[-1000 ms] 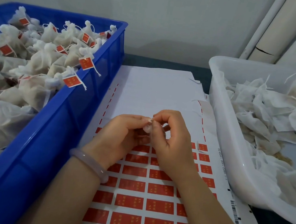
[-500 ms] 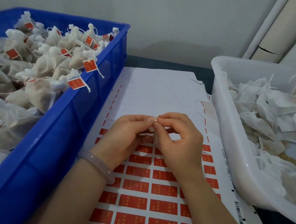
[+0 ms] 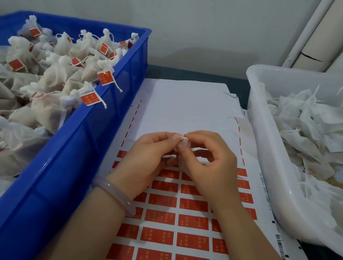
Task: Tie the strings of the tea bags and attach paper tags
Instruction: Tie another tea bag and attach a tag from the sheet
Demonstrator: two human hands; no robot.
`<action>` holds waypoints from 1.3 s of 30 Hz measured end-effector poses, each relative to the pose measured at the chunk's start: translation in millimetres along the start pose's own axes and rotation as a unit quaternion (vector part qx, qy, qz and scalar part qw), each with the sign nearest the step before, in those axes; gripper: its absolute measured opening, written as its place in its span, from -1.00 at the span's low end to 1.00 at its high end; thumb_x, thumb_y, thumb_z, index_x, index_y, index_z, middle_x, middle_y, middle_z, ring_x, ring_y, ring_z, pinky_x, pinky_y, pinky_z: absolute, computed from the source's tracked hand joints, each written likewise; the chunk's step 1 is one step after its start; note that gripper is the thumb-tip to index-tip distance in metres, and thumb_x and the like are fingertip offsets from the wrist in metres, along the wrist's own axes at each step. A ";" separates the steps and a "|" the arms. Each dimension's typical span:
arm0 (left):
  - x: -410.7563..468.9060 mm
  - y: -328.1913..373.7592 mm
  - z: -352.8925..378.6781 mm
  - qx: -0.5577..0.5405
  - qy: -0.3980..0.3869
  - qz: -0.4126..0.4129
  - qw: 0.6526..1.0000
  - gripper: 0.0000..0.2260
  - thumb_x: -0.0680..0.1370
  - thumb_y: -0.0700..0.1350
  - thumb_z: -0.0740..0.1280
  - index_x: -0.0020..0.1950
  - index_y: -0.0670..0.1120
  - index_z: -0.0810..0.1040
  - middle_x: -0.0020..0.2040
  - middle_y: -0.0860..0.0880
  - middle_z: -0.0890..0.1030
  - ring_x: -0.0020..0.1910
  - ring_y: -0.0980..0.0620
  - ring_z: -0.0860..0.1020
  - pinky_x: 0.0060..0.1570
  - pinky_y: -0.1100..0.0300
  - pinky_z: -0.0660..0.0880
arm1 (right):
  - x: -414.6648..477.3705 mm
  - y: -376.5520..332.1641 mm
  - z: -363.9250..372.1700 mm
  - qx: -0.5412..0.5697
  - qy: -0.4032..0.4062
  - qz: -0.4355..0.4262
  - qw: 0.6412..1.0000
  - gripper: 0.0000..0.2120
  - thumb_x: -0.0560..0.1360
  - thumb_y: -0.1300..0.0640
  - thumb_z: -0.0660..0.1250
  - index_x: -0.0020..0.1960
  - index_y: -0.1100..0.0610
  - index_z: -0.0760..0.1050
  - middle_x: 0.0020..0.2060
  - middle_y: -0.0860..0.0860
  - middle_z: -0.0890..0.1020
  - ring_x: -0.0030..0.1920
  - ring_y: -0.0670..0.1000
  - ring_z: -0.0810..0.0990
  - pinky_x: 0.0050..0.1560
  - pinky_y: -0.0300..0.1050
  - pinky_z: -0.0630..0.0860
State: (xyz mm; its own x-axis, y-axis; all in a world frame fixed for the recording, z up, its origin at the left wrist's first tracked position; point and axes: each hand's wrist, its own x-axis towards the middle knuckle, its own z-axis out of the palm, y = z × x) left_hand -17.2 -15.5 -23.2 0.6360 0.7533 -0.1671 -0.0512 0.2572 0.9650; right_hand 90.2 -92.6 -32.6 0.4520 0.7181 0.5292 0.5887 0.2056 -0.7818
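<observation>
My left hand (image 3: 144, 158) and my right hand (image 3: 211, 165) meet fingertip to fingertip above a sheet of red paper tags (image 3: 178, 221). Between them they pinch a small white tea bag (image 3: 183, 147) and its string (image 3: 183, 139), which forms a tiny loop at the fingertips. Most of the bag is hidden behind my fingers. A pale bangle (image 3: 115, 196) circles my left wrist.
A blue crate (image 3: 75, 151) on the left is heaped with tied tea bags carrying red tags (image 3: 105, 77). A white tub (image 3: 269, 161) on the right holds loose untied bags (image 3: 314, 132). A wall and pipes stand behind.
The hands stay together at the same spot; the fingers have shifted slightly and a small loop of string now shows at the fingertips. The camera view moved a little.
</observation>
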 end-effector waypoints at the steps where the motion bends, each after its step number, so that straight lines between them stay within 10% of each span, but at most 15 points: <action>1: -0.1 0.1 0.8 0.002 -0.001 0.001 1.000 -0.82 0.54 -0.13 0.25 -0.11 -0.13 0.64 -0.13 -0.12 0.66 -0.07 -0.06 0.63 -0.09 0.12 0.52 | -0.4 0.2 0.6 -0.006 0.000 -0.008 1.000 -0.89 0.45 0.15 0.40 -0.03 0.08 0.59 -0.13 -0.14 0.59 -0.08 -0.20 0.56 -0.13 -0.45 0.47; 8: -1.7 0.9 3.6 0.065 0.035 0.009 0.997 -0.83 0.55 -0.09 0.26 -0.02 -0.14 0.60 -0.12 -0.11 0.66 -0.05 -0.12 0.63 0.03 -0.06 0.55 | -1.5 -3.8 -0.6 0.029 0.028 0.036 0.999 -0.90 0.44 0.10 0.29 -0.15 -0.12 0.47 -0.22 -0.30 0.55 -0.10 -0.27 0.55 -0.20 -0.49 0.46; 17: -5.3 6.1 4.3 0.038 0.022 0.027 0.999 -0.90 0.51 -0.14 0.32 -0.14 -0.07 0.63 -0.32 -0.01 0.61 -0.38 0.06 0.55 -0.39 0.27 0.50 | 1.0 -0.2 -0.8 0.138 0.029 0.131 0.981 -0.81 0.44 0.03 0.08 -0.16 0.06 0.43 -0.21 -0.11 0.61 -0.19 -0.12 0.61 -0.24 -0.27 0.56; 28: -9.6 8.1 1.4 0.020 -0.071 0.051 0.996 -0.95 0.39 -0.21 0.41 -0.17 -0.16 0.62 -0.18 -0.18 0.64 -0.19 -0.12 0.62 -0.15 0.12 0.57 | -1.3 3.3 2.9 0.084 -0.025 0.077 0.993 -0.87 0.59 0.11 0.13 -0.13 -0.03 0.34 -0.25 -0.27 0.55 -0.23 -0.25 0.54 -0.27 -0.43 0.47; 39: -12.6 9.1 3.7 0.298 -0.103 0.088 0.945 -0.81 0.29 0.01 0.50 -0.14 0.02 0.63 -0.25 0.01 0.66 -0.27 0.01 0.64 -0.25 0.20 0.61 | 7.6 8.4 -15.0 0.078 -0.148 0.096 0.981 -0.78 0.58 0.18 0.17 -0.23 -0.02 0.35 -0.44 -0.23 0.51 -0.39 -0.24 0.46 -0.31 -0.41 0.39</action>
State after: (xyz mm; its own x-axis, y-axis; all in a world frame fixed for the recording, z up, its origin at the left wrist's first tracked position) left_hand -22.8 -24.8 -11.5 0.7978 0.6029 -0.0088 0.2324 -0.2939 0.9272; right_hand 108.7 -95.4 -30.2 0.3164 0.9103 0.2667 0.3910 0.1310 -0.9110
